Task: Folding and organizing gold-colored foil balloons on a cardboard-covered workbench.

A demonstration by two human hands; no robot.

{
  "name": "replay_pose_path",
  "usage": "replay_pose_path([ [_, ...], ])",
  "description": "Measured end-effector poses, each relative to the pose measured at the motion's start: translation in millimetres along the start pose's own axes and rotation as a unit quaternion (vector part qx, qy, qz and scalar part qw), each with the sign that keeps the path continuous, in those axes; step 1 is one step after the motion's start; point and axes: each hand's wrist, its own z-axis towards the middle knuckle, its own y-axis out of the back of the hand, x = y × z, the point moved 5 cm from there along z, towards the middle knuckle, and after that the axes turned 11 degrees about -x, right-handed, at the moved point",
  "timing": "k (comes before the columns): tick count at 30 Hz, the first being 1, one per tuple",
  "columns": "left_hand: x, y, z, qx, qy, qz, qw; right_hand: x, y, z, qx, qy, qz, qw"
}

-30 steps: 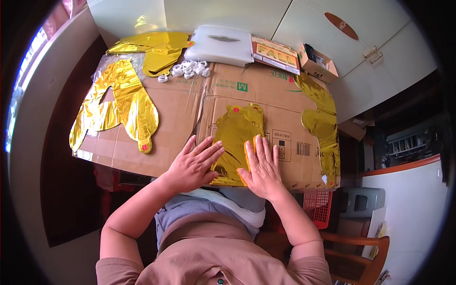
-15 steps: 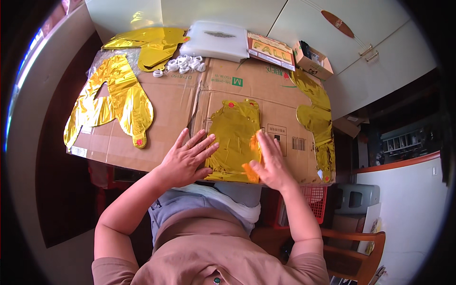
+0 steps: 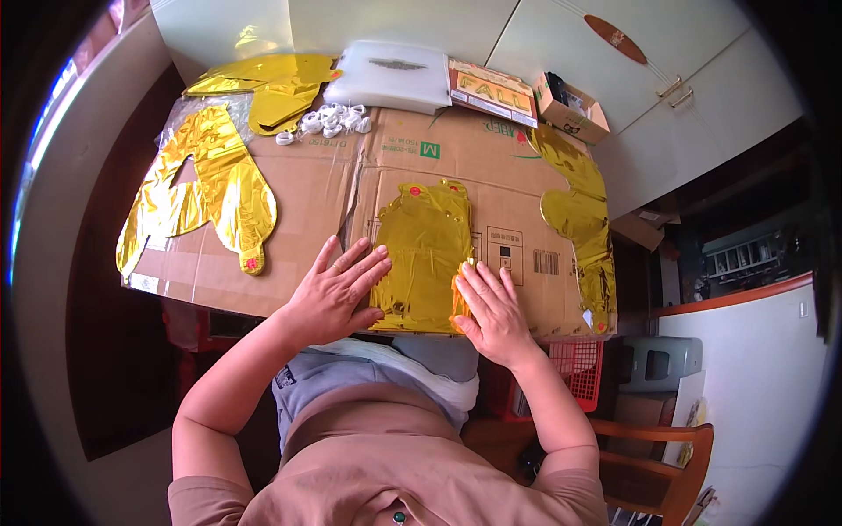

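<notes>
A gold foil balloon [image 3: 421, 254], deflated and folded into a flat, roughly rectangular shape, lies on the cardboard sheet [image 3: 307, 202] in front of me. Along its left edge rests my left hand [image 3: 336, 294], palm down with the fingers spread. My right hand [image 3: 491, 309] lies flat over the right edge, fingers stretched out. Under that hand an orange, see-through strip [image 3: 457, 302] peeks out; the rest of it is covered. Neither hand grips anything. Red round spots mark the balloon's far end.
A flat A-shaped gold balloon [image 3: 237, 210] lies left, another gold foil piece [image 3: 285, 96] behind it. More gold foil [image 3: 574, 210] lines the right side. At the back are white ribbon rolls [image 3: 333, 121], a translucent plastic stack [image 3: 386, 79], a printed flat box [image 3: 491, 92] and a small open carton [image 3: 583, 123].
My right hand has slid slightly left and flattened onto the balloon's right edge. The orange strip is now mostly covered. My left hand stays nearly in place.
</notes>
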Motion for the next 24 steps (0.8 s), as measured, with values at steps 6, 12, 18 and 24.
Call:
replay_pose_path([
  [6, 3.1, 0.7, -4.9, -0.004, -0.017, 0.015, 1.0, 1.3, 0.3, 1.9, 0.008, 0.005, 0.009, 1.0],
  [12, -14.9, 11.1, -24.0, 0.032, -0.071, -0.041, 0.996, 16.8, 12.8, -17.1, 0.025, 0.04, 0.024, 0.999],
  [18, -24.2, 0.1, -38.6, -0.043, -0.066, -0.013, 0.997, 24.8, 15.8, -30.4, 0.052, 0.098, 0.016, 0.994],
  [24, -28.1, 2.3, -30.5, -0.148, -0.084, 0.019, 0.985, 20.9, 11.0, -17.9, -0.066, 0.12, -0.008, 0.99],
])
